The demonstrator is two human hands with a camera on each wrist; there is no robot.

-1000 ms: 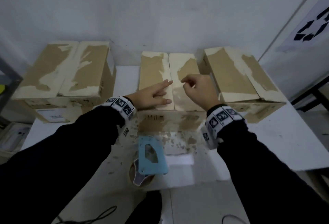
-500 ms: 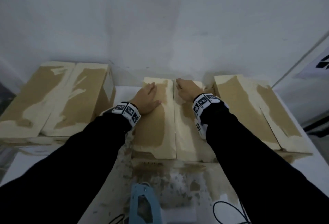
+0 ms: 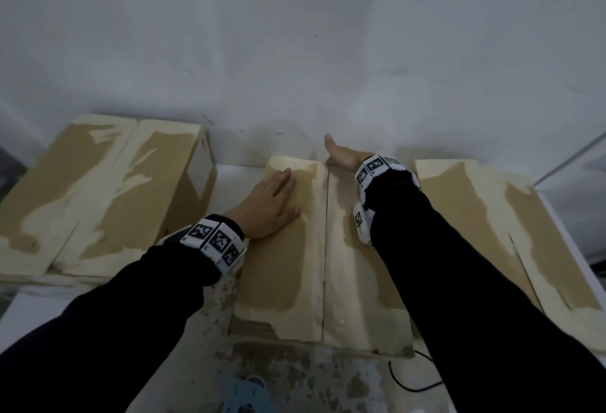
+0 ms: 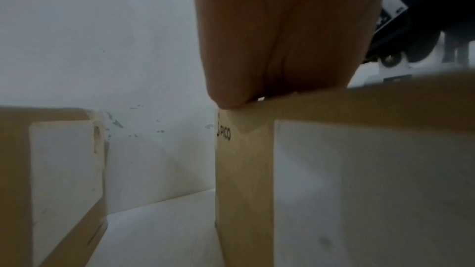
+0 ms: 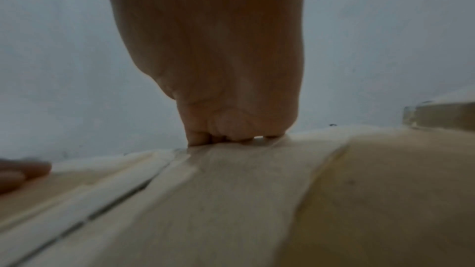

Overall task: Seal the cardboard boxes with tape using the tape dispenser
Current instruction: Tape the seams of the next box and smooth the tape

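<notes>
My right hand (image 3: 344, 157) has gone further back than it was half a second ago: it now hangs over the far edge of the middle box (image 3: 323, 248), fingers (image 5: 197, 138) curled down over that rim at the far end of the seam, thumb sticking up toward the wall (image 3: 295, 35). In the right wrist view the fingertips fold against the far lip of the right flap. My left hand (image 3: 267, 207) has stayed on the left flap, palm down, fingers straight and together, pressing flat. My view has tipped closer, so the box fills more of the frame.

The seam between the two flaps runs straight from near edge to far edge with a thin dark gap, and I see no tape across it. The left box (image 3: 98, 196) stands apart from the middle one, a strip of white desk (image 3: 236, 176) showing between them; the left wrist view shows that channel open down to the desk surface. The right box (image 3: 492, 232) sits just beside the middle box, my right sleeve covering the gap. Behind the middle box there is little room before the wall.

The blue tape dispenser (image 3: 244, 396) lies on the desk near me, at the bottom edge of the head view, untouched, with a black cable (image 3: 410, 380) to its right.
</notes>
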